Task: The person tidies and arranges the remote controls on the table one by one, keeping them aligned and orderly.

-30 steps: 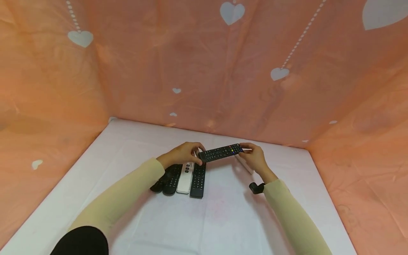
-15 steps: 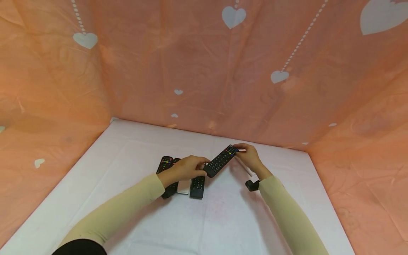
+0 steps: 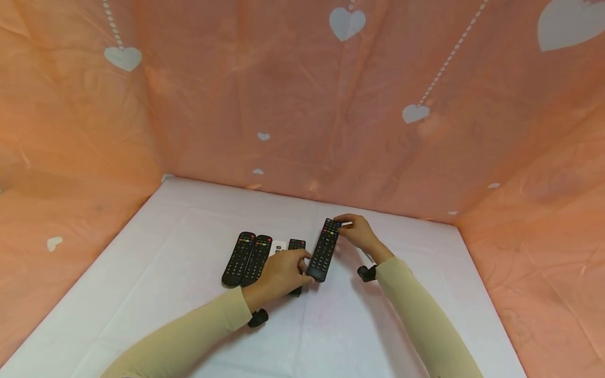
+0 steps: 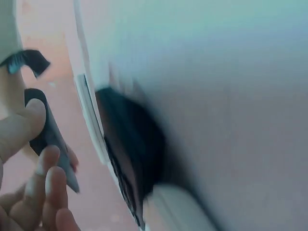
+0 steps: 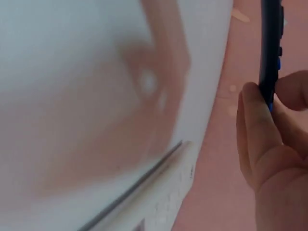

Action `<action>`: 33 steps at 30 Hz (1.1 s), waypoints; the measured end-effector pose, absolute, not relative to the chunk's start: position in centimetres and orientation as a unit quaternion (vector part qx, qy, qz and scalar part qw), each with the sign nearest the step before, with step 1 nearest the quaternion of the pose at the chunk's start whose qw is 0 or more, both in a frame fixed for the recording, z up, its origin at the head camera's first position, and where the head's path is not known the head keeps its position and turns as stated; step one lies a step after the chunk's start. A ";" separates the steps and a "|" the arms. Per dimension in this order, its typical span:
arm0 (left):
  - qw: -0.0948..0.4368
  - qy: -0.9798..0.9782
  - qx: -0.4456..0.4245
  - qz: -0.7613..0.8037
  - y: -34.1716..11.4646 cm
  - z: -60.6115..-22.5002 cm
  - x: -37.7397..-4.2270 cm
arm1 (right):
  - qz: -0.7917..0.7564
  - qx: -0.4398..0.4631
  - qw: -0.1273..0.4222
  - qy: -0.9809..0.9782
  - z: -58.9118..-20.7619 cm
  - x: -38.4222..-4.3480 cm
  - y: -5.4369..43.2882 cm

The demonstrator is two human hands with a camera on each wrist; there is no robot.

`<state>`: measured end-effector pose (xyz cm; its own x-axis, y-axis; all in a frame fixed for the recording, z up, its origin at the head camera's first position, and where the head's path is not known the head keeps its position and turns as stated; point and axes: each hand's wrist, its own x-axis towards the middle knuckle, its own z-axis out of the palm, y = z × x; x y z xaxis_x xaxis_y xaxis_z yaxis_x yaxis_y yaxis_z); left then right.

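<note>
A black remote control with coloured buttons is held over the table between both hands, tilted slightly off upright. My left hand pinches its near end; in the left wrist view the thumb lies on the dark remote, with fingers opposite. The far end is gripped at its right edge by my right hand, thumb and fingers on either side of the remote in the right wrist view. Left of it lie two black remotes, a white remote and another black remote, the last two partly behind my left hand.
A white remote lies on the table below my right hand, mostly hidden in the head view. White cloth covers the table. Orange curtains with white hearts stand at the back and sides.
The held remote has swung from nearly crosswise to nearly lengthwise and moved left. My left hand has come toward me, uncovering the left remotes; my right hand has shifted left.
</note>
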<state>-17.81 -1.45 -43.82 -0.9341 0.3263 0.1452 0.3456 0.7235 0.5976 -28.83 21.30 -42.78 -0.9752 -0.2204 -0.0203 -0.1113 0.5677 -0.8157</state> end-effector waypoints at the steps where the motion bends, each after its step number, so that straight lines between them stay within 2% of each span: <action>1: 0.015 -0.929 -0.174 -0.325 -1.3 -43.9 -17.6 | -0.456 -0.099 0.064 0.882 -42.9 -28.9 21.1; 13: -0.008 -0.947 -0.122 -0.297 -0.7 -45.0 -16.4 | -0.407 -0.135 0.110 0.897 -44.5 -29.1 19.4; 33: -0.041 -0.954 -0.106 -0.278 0.0 -45.9 -16.2 | -0.351 -0.171 0.129 0.912 -45.1 -29.1 18.0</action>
